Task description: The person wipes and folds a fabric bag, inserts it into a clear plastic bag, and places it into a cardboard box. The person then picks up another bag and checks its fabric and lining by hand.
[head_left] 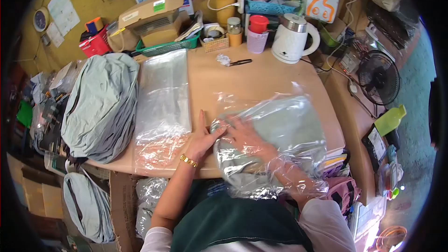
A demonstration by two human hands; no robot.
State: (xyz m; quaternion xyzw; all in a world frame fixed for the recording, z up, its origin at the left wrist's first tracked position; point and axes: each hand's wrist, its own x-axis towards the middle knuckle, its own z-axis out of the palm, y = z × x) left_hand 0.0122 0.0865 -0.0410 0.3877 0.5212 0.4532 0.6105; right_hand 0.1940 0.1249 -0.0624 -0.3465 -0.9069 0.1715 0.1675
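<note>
A grey-green folded cloth piece lies within a clear plastic bag on the table in front of me. My right hand and forearm are under the clear film, with the fingers spread flat over the cloth's left part. At the bag's left edge is my left hand, its index finger stretched away from me and its thumb reaching to the bag beside my right fingertips. A stack of flat clear plastic bags lies left of my left hand. Further left is a large pile of grey-green cloth pieces.
Along the back stand a white kettle, a lilac cup, a green basket and a cardboard box. A black-handled cutter lies near crumpled paper. A black fan stands right.
</note>
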